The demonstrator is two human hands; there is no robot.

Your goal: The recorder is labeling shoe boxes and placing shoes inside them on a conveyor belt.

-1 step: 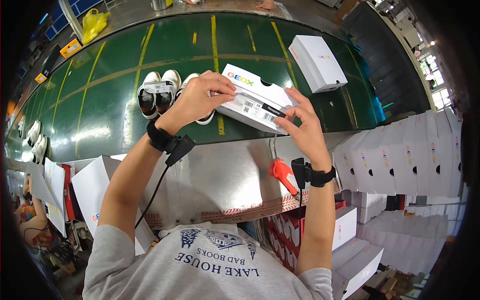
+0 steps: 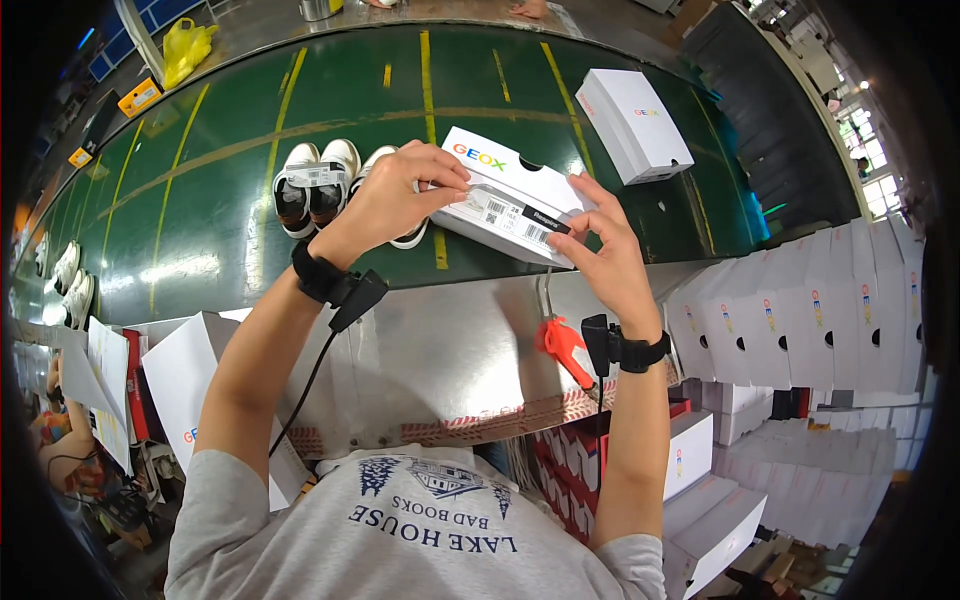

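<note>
Shoebox (image 2: 522, 188), long axis slanting down rightward

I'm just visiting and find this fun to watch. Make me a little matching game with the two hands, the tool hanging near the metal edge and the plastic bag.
Things
1. left hand
2. right hand
3. tool
4. plastic bag

Places and colours
A. yellow
B. at the right end of the white box
C. red-orange
D. at the left part of the white box

Right pairs: 1-D, 2-B, 3-C, 4-A
</note>
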